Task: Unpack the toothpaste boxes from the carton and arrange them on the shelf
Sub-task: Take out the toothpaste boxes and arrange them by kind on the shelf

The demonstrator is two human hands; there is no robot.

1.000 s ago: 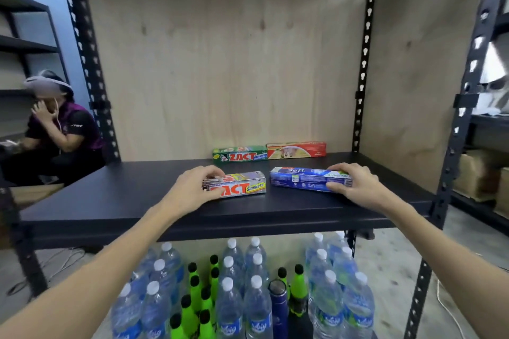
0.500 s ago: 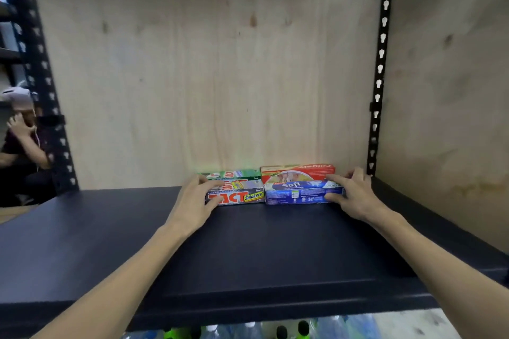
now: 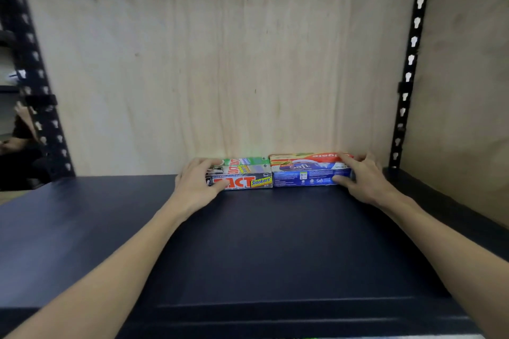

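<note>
I see four cardboard toothpaste boxes on the dark metal shelf (image 3: 248, 242), in two rows. My left hand (image 3: 197, 184) grips the grey ZACT box (image 3: 248, 181); my right hand (image 3: 360, 179) grips the blue Safi box (image 3: 305, 176), fingers curled round each.

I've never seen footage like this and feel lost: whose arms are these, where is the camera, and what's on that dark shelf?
The camera sits on a person's head, looking forward and down, so the arms are their own. The left hand grips the grey Zact Smokers box; the right hand grips the blue Safi box. Both boxes lie end to end on the dark shelf, right in front of a green Zact box and a red box against the plywood back panel.
</note>
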